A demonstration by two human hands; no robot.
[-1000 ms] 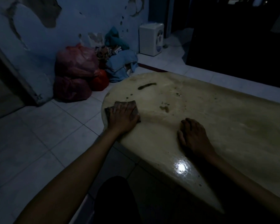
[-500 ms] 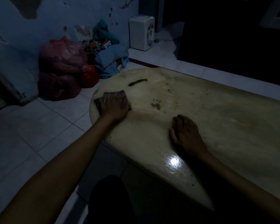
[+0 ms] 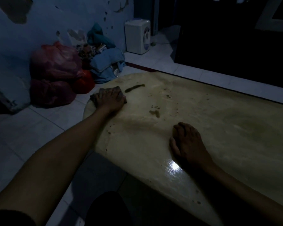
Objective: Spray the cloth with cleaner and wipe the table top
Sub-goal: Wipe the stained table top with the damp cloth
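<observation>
The cloth (image 3: 108,96) lies at the far left end of the worktop (image 3: 219,128), under the left hand (image 3: 110,99), whose fingers press flat on it. It looks soft and limp (probably damp), so a spread palm should guide it best. The right hand (image 3: 189,142) rests flat, holding nothing.

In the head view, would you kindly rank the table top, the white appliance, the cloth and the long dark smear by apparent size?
1. table top
2. white appliance, though farther away
3. cloth, partly under the left hand
4. long dark smear
</observation>
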